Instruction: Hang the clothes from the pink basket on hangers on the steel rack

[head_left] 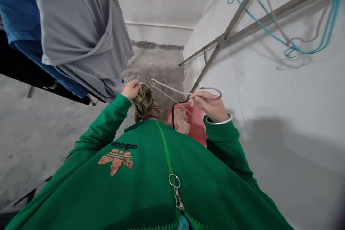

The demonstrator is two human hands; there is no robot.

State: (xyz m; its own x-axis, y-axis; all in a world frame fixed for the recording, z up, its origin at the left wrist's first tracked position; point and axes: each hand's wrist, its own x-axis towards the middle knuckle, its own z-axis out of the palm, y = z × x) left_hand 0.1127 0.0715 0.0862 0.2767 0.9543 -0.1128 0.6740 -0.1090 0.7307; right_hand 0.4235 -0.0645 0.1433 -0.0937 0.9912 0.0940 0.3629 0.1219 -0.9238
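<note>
Coat (pixel 145 187) up close, then the tub (pixel 198 124); left of the tub, the left hand (pixel 130 90) pinches the cloth (pixel 145 102), which a loose pinch could drop; by the tub, the right hand (pixel 211 105), curled closed, holds the hanger (pixel 172 88)

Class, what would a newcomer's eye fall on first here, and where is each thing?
Probably the bright green jacket, filling the bottom middle. Next might come the grey garment hanging at upper left, then, near the centre, the left hand gripping a bunched brown cloth and the right hand holding a pink hanger.
</note>
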